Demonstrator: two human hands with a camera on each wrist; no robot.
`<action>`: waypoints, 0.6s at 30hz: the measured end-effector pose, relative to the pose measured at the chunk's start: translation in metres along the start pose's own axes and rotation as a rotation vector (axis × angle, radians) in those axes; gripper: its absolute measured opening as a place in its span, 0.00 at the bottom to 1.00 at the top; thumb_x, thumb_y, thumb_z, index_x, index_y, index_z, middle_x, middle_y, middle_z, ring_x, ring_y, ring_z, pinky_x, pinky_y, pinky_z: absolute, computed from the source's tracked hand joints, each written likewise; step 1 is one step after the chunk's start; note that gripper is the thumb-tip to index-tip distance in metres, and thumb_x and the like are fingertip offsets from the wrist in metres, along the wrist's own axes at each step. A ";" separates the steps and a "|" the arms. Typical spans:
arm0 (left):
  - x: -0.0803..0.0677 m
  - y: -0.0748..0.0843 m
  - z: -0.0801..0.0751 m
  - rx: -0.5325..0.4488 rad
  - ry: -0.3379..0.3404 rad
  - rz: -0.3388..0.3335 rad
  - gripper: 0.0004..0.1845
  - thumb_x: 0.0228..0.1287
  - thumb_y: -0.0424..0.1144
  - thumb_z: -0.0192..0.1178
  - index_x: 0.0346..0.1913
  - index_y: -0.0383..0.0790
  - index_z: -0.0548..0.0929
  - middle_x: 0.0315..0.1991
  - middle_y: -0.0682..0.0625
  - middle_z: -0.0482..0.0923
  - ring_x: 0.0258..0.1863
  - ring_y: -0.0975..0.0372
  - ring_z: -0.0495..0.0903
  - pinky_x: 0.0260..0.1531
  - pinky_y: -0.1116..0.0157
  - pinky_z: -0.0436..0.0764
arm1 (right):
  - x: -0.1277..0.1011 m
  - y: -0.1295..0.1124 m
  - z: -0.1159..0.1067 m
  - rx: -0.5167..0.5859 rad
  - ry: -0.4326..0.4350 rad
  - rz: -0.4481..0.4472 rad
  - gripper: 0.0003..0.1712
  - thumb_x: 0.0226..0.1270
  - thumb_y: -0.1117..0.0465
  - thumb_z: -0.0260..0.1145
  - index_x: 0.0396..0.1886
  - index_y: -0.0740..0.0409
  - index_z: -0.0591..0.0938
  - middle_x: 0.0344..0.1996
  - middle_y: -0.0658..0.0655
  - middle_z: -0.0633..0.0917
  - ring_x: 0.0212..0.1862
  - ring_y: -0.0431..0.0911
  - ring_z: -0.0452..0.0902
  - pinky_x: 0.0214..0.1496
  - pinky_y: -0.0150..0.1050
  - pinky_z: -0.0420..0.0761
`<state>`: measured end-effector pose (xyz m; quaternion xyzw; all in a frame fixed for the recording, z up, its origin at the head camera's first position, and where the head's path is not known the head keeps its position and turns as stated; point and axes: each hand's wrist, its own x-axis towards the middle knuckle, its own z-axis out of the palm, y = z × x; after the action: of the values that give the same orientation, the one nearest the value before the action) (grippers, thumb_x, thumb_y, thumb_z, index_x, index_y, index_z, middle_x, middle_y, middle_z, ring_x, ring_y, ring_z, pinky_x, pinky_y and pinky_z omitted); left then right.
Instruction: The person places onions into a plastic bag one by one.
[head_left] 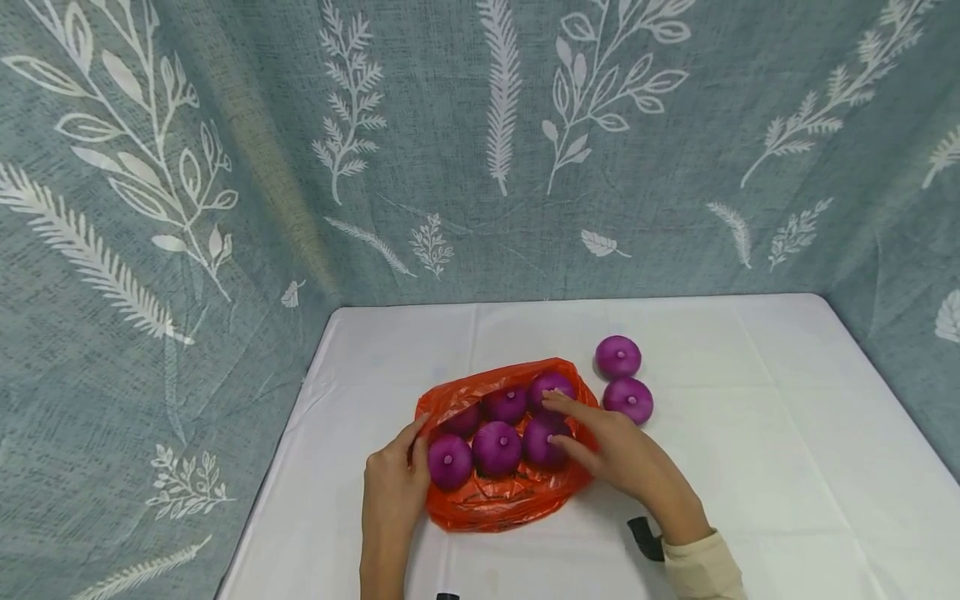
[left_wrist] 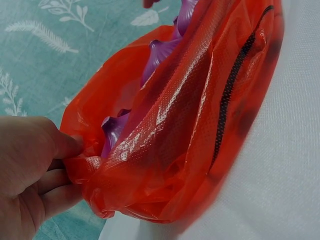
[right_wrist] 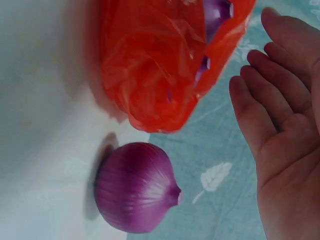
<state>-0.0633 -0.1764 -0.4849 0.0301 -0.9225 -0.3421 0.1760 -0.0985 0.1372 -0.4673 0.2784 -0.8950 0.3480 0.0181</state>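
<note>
Orange plastic bag [head_left: 495,496] lies on the white counter [head_left: 787,467], near the front edge, mouth facing up and spread wide. Six purple onions visible inside: three in the near row, three behind.

Left hand [head_left: 393,487] pinches the left rim of the bag, thumb on top, fingers curled under the plastic; the left wrist view confirms it, with the film bunched between thumb and fingers [left_wrist: 60,165]. Near-left onion in bag [head_left: 450,461] sits just beside that thumb.

Right hand [head_left: 615,454] is flat and relaxed, fingers straight, holding nothing. Its fingertips rest over the right side of the bag opening: one reaches to the back-right onion [head_left: 551,386], others lie against the near-right onion [head_left: 543,440]. Cannot tell whether that contact is firm or just a brush. The right wrist view shows an open palm, fingers extended, nothing gripped.

Middle onion [head_left: 497,447] of the near row is untouched, between the two hands.

Two loose onions sit on the counter outside the bag, to its right: far loose onion [head_left: 618,357] and near loose onion [head_left: 628,400], just beside each other. The near one is close to the bag's right rim and to the back of the right hand, not touching the hand as far as I can see.

Cream sleeve [head_left: 701,567] on the right forearm, black strap [head_left: 645,537] at the wrist. Blue-grey leaf-print curtain [head_left: 480,150] walls off the back and sides.
</note>
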 end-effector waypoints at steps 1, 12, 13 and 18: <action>0.000 0.000 0.000 0.000 -0.002 0.000 0.18 0.74 0.30 0.64 0.64 0.35 0.86 0.50 0.35 0.89 0.28 0.58 0.82 0.35 0.59 0.89 | 0.000 0.000 -0.002 -0.006 0.019 -0.001 0.36 0.71 0.54 0.75 0.77 0.45 0.75 0.64 0.49 0.86 0.36 0.40 0.85 0.51 0.46 0.89; 0.002 0.000 -0.002 0.000 0.008 0.007 0.18 0.74 0.30 0.64 0.64 0.35 0.86 0.48 0.36 0.90 0.25 0.61 0.79 0.31 0.65 0.86 | -0.002 0.007 -0.020 -0.074 0.392 0.021 0.43 0.66 0.63 0.78 0.79 0.52 0.72 0.76 0.53 0.74 0.67 0.56 0.80 0.65 0.52 0.82; 0.002 0.000 -0.002 0.001 0.009 0.008 0.18 0.74 0.30 0.64 0.64 0.35 0.86 0.47 0.36 0.90 0.24 0.61 0.78 0.30 0.65 0.86 | -0.002 0.008 -0.022 -0.079 0.425 0.033 0.44 0.66 0.64 0.78 0.79 0.51 0.72 0.77 0.53 0.74 0.73 0.56 0.75 0.67 0.56 0.78; 0.002 0.001 -0.004 0.000 0.008 0.005 0.18 0.74 0.31 0.64 0.64 0.35 0.86 0.48 0.35 0.90 0.26 0.59 0.81 0.35 0.58 0.90 | -0.007 0.014 -0.032 -0.085 0.565 0.087 0.45 0.66 0.65 0.78 0.81 0.53 0.69 0.79 0.53 0.71 0.77 0.55 0.69 0.70 0.54 0.74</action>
<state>-0.0635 -0.1785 -0.4813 0.0290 -0.9219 -0.3415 0.1807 -0.1046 0.1694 -0.4532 0.1310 -0.8794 0.3744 0.2632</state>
